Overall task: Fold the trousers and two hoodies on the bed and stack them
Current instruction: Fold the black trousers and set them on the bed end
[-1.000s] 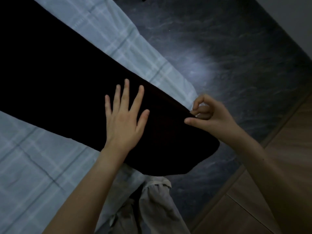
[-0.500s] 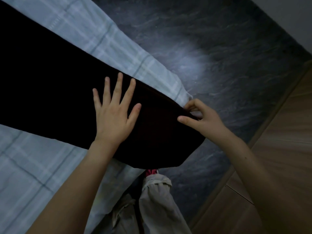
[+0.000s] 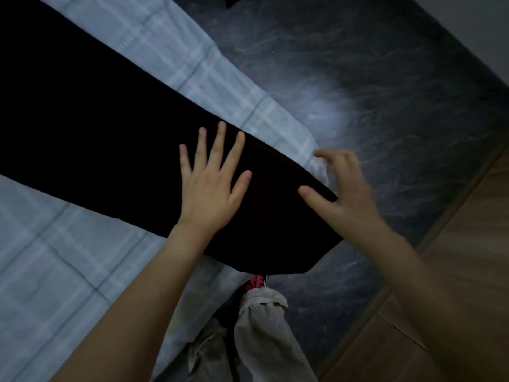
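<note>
Black cloth of the long dark trousers (image 3: 110, 119) lay under my left hand (image 3: 212, 188), which pressed flat on it with fingers straight and fanned, holding nothing. It had kept the same place on the fabric as a second before. My right hand (image 3: 344, 194) had changed. Half a second earlier it pinched the far edge of the cloth between thumb and forefinger; now it had let go. Its fingers were loosely spread and blurred. The thumb tip touched the fabric's edge, the other fingers hung over the sheet's corner, and it gripped nothing.

The trousers stretched as one wide band slantwise across the pale blue checked bedsheet (image 3: 68, 271), from the upper left down to the bed's corner. There their end hung out past the mattress edge, as before.

Below that overhang I saw my own grey trouser leg (image 3: 261, 340), with a small pink patch (image 3: 256, 281) just above it. Dark grey marbled floor (image 3: 358, 78) spread beyond the bed, with a bright glare on it near the sheet. Brown wooden boards (image 3: 468, 244) bordered it on the right.
</note>
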